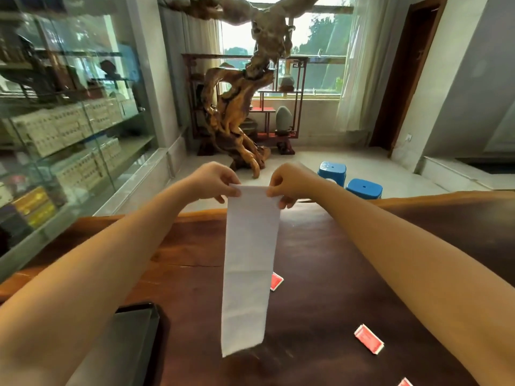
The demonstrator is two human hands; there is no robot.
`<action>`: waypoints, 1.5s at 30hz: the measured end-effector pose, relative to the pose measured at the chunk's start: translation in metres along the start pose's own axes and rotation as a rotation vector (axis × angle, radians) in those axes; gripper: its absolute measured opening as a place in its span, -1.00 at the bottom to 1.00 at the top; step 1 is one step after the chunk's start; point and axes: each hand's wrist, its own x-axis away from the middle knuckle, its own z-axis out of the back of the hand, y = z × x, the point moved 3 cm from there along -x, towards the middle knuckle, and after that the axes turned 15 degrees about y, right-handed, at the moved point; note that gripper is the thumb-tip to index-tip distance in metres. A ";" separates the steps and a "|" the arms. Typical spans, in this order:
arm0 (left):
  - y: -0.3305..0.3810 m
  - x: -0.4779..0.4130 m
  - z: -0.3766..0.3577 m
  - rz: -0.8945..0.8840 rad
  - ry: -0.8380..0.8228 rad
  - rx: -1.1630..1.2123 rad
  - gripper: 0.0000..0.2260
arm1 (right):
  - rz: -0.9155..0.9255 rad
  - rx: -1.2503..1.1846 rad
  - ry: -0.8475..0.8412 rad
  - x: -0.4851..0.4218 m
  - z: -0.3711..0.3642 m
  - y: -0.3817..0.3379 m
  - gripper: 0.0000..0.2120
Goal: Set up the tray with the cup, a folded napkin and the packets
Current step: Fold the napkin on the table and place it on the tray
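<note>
Two hands hold one napkin; three red packets lie below

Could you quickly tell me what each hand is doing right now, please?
Left hand: pinching the napkin top corner.
Right hand: pinching its other top corner.

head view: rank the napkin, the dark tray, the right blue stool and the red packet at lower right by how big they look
1. napkin, hanging from both hands
2. dark tray, partly hidden by the left arm, so it may be larger
3. right blue stool, farther away
4. red packet
</note>
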 end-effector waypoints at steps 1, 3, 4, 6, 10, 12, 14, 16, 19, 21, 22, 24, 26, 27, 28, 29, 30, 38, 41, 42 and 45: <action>-0.002 -0.008 0.003 -0.017 0.023 -0.024 -0.94 | 0.001 -0.008 0.035 -0.008 -0.001 -0.001 -0.88; -0.005 -0.021 0.008 -0.068 0.091 -0.066 -0.94 | 0.029 -0.003 0.122 -0.022 -0.002 -0.004 -0.89; -0.005 -0.025 0.010 -0.096 0.133 -0.081 -0.93 | 0.050 0.016 0.173 -0.026 -0.002 -0.005 -0.89; -0.007 -0.027 0.012 -0.134 0.207 -0.089 -0.93 | 0.076 0.036 0.263 -0.026 -0.005 -0.005 -0.88; -0.020 0.000 -0.002 -0.194 0.255 -0.134 -0.94 | 0.085 -0.034 0.292 0.003 -0.029 0.008 -0.85; -0.037 0.035 -0.022 -0.172 0.236 -0.114 -0.94 | 0.102 -0.057 0.283 0.032 -0.052 0.020 -0.85; -0.061 0.082 -0.051 -0.097 0.221 -0.048 -0.96 | 0.109 -0.052 0.265 0.070 -0.084 0.035 -0.86; -0.085 0.139 -0.085 -0.005 0.215 -0.011 -0.91 | 0.096 -0.066 0.212 0.115 -0.121 0.051 -0.89; -0.109 0.225 -0.136 0.127 0.151 -0.025 -0.87 | 0.032 -0.079 0.090 0.187 -0.175 0.073 -0.89; -0.116 0.274 -0.162 0.204 0.098 -0.037 -0.90 | -0.044 -0.108 0.021 0.233 -0.204 0.084 -0.91; -0.118 0.294 -0.172 0.228 0.076 -0.037 -0.90 | -0.094 -0.135 0.002 0.255 -0.215 0.088 -0.93; -0.119 0.329 -0.185 0.268 0.035 -0.030 -0.90 | -0.194 -0.195 -0.017 0.295 -0.231 0.093 -0.95; -0.118 0.356 -0.191 0.284 0.013 -0.031 -0.92 | -0.258 -0.238 -0.038 0.327 -0.240 0.095 -0.92; -0.117 0.368 -0.192 0.290 0.006 -0.036 -0.92 | -0.273 -0.256 -0.053 0.340 -0.242 0.095 -0.91; -0.115 0.379 -0.193 0.295 0.000 -0.040 -0.92 | -0.272 -0.270 -0.067 0.351 -0.243 0.094 -0.91; -0.113 0.390 -0.194 0.302 -0.005 -0.043 -0.92 | -0.264 -0.279 -0.081 0.361 -0.245 0.094 -0.91; -0.112 0.400 -0.196 0.309 -0.009 -0.042 -0.92 | -0.257 -0.282 -0.100 0.370 -0.247 0.095 -0.93; -0.108 0.445 -0.211 0.389 -0.124 -0.023 -0.89 | -0.288 -0.281 -0.301 0.404 -0.256 0.096 -0.93; -0.109 0.426 -0.202 0.362 -0.122 0.015 -0.91 | -0.260 -0.322 -0.303 0.384 -0.251 0.099 -0.92; -0.110 0.413 -0.197 0.353 -0.113 0.045 -0.91 | -0.256 -0.335 -0.289 0.372 -0.249 0.100 -0.92; -0.114 0.362 -0.180 0.345 -0.055 0.119 -0.92 | -0.242 -0.357 -0.205 0.321 -0.240 0.105 -0.90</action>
